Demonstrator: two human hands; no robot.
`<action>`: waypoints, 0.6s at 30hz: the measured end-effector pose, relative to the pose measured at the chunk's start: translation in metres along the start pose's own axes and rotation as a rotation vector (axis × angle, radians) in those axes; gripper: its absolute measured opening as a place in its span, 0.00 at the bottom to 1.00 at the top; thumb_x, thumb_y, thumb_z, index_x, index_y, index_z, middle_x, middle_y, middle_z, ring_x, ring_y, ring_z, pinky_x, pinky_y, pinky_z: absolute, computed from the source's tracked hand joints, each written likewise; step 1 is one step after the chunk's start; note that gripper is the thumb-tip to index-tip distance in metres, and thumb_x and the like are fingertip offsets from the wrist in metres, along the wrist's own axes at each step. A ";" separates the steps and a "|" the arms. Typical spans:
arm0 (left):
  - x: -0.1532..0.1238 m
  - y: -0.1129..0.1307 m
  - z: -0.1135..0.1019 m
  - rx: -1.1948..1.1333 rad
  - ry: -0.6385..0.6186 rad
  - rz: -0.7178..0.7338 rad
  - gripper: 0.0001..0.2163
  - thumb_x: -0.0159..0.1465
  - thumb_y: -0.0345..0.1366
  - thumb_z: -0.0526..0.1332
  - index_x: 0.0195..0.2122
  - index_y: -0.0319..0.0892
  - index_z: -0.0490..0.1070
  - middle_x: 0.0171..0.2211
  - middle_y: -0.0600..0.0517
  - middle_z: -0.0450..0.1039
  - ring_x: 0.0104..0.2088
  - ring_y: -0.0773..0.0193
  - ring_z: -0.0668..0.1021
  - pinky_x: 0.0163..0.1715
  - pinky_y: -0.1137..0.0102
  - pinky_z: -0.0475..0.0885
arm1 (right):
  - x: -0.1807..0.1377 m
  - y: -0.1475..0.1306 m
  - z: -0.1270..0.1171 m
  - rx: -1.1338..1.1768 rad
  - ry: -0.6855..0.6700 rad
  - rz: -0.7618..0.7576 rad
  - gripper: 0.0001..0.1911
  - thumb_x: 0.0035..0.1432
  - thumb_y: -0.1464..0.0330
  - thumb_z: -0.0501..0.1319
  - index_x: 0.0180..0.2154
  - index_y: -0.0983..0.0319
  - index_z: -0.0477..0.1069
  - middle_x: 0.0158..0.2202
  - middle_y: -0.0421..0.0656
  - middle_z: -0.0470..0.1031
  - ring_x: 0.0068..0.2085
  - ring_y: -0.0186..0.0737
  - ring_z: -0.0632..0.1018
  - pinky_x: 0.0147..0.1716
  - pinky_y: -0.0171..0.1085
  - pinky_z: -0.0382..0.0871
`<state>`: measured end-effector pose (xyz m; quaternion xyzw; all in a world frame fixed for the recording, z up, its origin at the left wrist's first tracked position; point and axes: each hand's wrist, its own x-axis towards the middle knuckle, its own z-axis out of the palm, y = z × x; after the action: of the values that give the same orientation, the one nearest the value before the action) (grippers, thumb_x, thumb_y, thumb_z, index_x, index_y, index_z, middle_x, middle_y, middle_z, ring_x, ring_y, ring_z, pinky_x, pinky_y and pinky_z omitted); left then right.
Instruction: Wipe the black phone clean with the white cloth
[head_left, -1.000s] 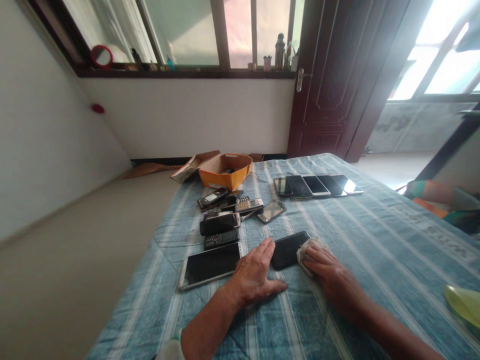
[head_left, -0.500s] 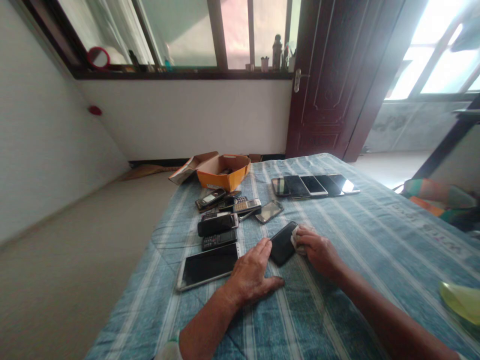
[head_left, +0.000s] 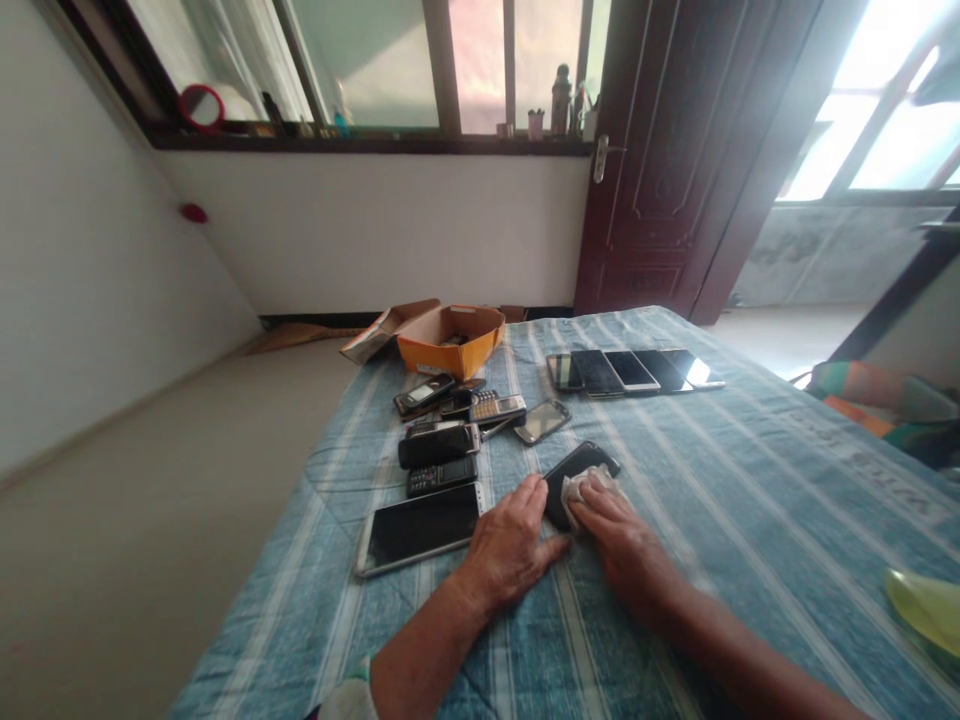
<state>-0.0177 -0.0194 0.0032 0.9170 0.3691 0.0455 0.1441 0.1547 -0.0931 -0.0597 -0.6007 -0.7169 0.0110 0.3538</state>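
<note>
A dark smartphone (head_left: 577, 463) lies flat on the striped cloth in front of me. My left hand (head_left: 508, 545) holds its near left corner, fingertips against the side and thumb by the lower end. Pressed on the screen is a crumpled white tissue (head_left: 574, 490), with my right hand (head_left: 619, 525) closed over it; the hand and tissue cover the phone's lower right part. Just left of my left hand rests a large white-framed smartphone (head_left: 424, 528), screen up. Beyond it lie a black keypad phone (head_left: 442, 477) and a black slider-like phone (head_left: 435, 446).
Several older phones (head_left: 495, 407) are heaped before an open orange box (head_left: 450, 355). A grey smartphone (head_left: 543, 421) lies apart from them. Farther right, several smartphones (head_left: 632, 371) form a row. Something yellow-green (head_left: 926, 605) sits at the right edge. The cloth-covered surface (head_left: 750, 540) ends at left above the floor.
My right hand has slid the tissue left and toward me over the phone's screen, uncovering its upper right corner. My left hand stays at the phone's corner. The view has shifted slightly.
</note>
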 end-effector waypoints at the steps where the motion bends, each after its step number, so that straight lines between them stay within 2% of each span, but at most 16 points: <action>1: 0.000 0.000 0.001 0.007 0.005 0.003 0.28 0.62 0.43 0.60 0.61 0.36 0.58 0.63 0.39 0.57 0.61 0.52 0.65 0.59 0.62 0.62 | -0.002 -0.003 0.000 -0.006 -0.014 0.002 0.26 0.56 0.79 0.49 0.53 0.60 0.71 0.58 0.48 0.67 0.62 0.49 0.62 0.60 0.52 0.57; 5: 0.000 0.000 0.003 0.027 0.029 0.011 0.26 0.63 0.40 0.59 0.60 0.36 0.58 0.63 0.39 0.58 0.60 0.53 0.65 0.59 0.62 0.63 | 0.008 -0.001 -0.003 -0.025 -0.072 0.021 0.28 0.55 0.80 0.48 0.53 0.58 0.71 0.58 0.46 0.68 0.62 0.47 0.63 0.61 0.52 0.54; 14: 0.002 -0.001 0.006 0.041 0.049 0.005 0.27 0.62 0.39 0.61 0.60 0.35 0.59 0.62 0.39 0.59 0.59 0.52 0.67 0.58 0.62 0.64 | 0.054 0.037 -0.011 -0.039 -0.098 0.166 0.25 0.55 0.77 0.48 0.49 0.61 0.75 0.57 0.47 0.69 0.60 0.48 0.65 0.60 0.49 0.56; 18: 0.002 -0.002 0.007 0.031 0.052 0.005 0.26 0.62 0.38 0.61 0.60 0.36 0.59 0.62 0.39 0.59 0.59 0.51 0.67 0.57 0.61 0.65 | 0.067 0.036 -0.008 -0.017 -0.090 0.197 0.25 0.55 0.77 0.47 0.48 0.61 0.75 0.56 0.48 0.70 0.59 0.48 0.67 0.59 0.49 0.57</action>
<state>-0.0160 -0.0182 -0.0039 0.9186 0.3710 0.0642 0.1201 0.1876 -0.0282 -0.0363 -0.6699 -0.6697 0.0667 0.3134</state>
